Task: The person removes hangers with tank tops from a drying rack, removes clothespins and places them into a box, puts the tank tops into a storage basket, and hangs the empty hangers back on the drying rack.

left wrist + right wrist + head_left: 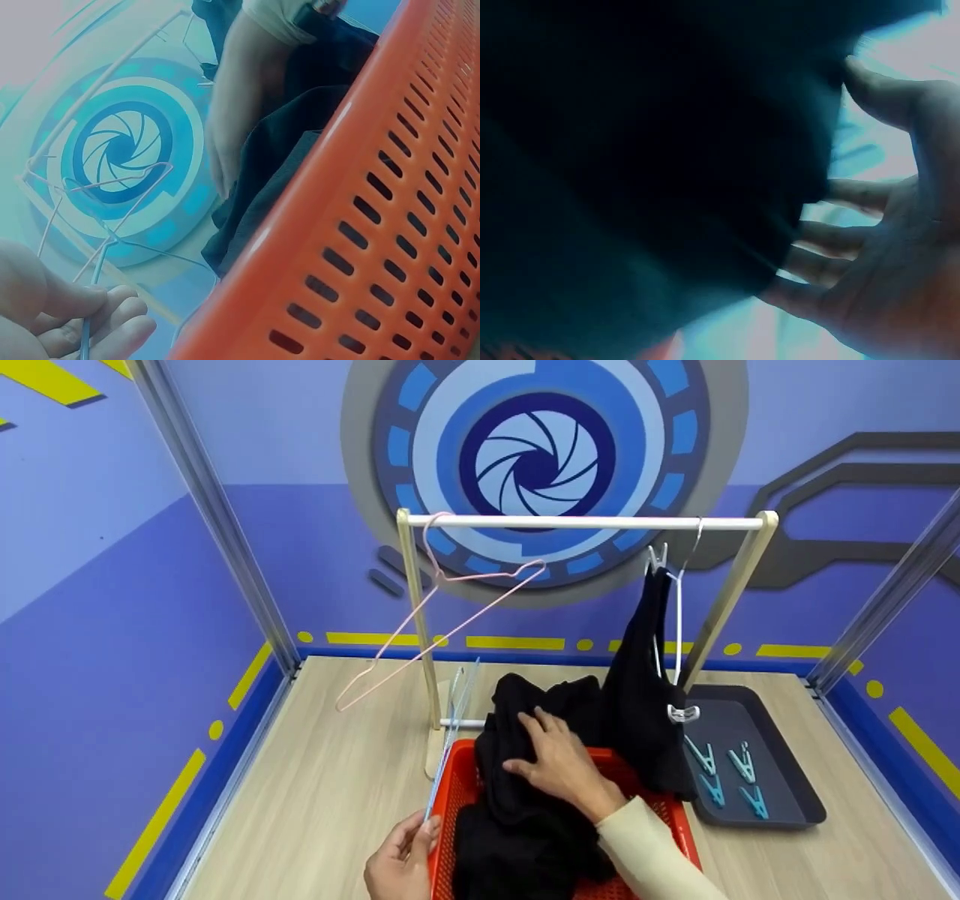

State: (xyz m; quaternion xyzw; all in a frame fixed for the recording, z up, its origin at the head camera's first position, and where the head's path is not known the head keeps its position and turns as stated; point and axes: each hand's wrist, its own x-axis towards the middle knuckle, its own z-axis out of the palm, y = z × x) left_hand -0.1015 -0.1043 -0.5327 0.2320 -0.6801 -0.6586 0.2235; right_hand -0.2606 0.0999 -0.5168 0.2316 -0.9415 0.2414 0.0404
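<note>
My left hand (401, 856) pinches a light-blue wire clothes hanger (98, 265) between thumb and fingers, just left of the red plastic basket (300, 225). The hanger stands nearly edge-on along the basket's left side. Black clothing (510, 847) fills much of the basket and rises over its far rim. My right hand (559, 761) rests on the upper part of this heap, its fingers extended and spread. In the right wrist view, the fingertips touch the edge of the dark cloth (667, 165), which covers most of that picture.
Behind the basket stands a rack with a white rail (570, 523). A pink hanger (480, 619) hangs on its left end. A black garment (645, 697) hangs at the right, clipped to a white hanger (679, 622). A dark grey tray (795, 780) at the right holds several clothespins (742, 765).
</note>
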